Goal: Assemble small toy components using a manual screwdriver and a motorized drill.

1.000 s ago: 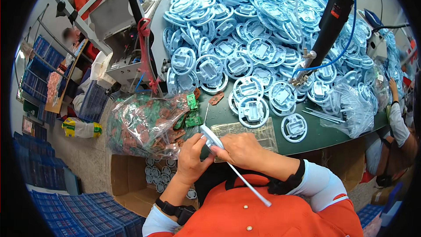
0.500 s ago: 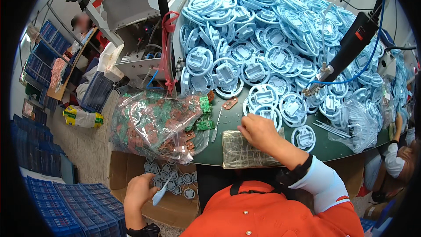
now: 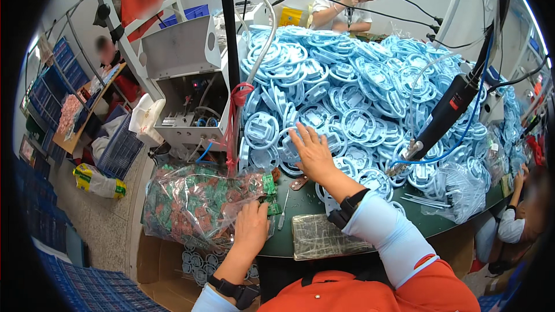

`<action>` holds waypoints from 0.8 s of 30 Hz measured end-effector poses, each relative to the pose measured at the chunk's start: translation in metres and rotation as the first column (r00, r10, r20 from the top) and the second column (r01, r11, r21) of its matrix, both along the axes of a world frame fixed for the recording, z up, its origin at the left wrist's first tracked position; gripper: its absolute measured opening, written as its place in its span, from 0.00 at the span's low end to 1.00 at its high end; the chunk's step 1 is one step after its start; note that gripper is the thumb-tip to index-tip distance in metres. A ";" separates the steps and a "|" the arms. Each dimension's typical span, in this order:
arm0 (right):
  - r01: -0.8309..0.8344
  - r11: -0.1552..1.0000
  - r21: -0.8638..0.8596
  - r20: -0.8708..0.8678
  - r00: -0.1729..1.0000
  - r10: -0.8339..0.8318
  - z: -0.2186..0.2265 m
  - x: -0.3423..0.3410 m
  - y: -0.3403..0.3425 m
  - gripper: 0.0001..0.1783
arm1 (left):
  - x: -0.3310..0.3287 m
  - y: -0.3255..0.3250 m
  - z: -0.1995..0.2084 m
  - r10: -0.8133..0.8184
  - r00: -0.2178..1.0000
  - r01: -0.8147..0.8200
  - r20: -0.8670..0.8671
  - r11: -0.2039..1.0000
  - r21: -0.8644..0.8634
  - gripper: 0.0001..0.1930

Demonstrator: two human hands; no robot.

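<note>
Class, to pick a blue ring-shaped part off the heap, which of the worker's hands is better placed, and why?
Probably the right hand, spread open over the near side of the blue heap. The left hand is at the edge of the clear bag of boards, farther from the heap.

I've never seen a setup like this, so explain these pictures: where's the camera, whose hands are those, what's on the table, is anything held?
There's no robot here, just a person working bare-handed. Every picture comes from a wide fisheye camera on that person's head, looking down, so straight edges bend. On the green table sits a big pile of light blue round parts; nearer, at left, is a clear bag of green and brown boards, with a thin tool beside it. The left hand is at the bag's right side, its grip unclear. The right hand is spread over the pile, holding nothing that shows.
</note>
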State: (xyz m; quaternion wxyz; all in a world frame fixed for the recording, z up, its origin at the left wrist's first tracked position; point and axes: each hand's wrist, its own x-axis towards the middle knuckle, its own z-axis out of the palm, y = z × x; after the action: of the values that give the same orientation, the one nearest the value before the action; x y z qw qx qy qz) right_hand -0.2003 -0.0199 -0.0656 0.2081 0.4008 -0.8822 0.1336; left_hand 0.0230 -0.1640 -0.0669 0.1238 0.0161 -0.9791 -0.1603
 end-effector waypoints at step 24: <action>0.242 0.901 -0.361 0.931 0.043 0.362 0.035 0.085 0.091 0.29 | 0.010 0.025 0.008 0.053 0.927 -0.361 0.371 0.388 0.848 0.06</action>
State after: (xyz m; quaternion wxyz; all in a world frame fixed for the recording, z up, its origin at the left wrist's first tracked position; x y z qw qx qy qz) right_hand -0.1151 0.0712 -0.0307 -0.3840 0.1766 -0.7042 0.5705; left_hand 0.0334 -0.1391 -0.0584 -0.0269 0.2264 -0.7329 -0.6410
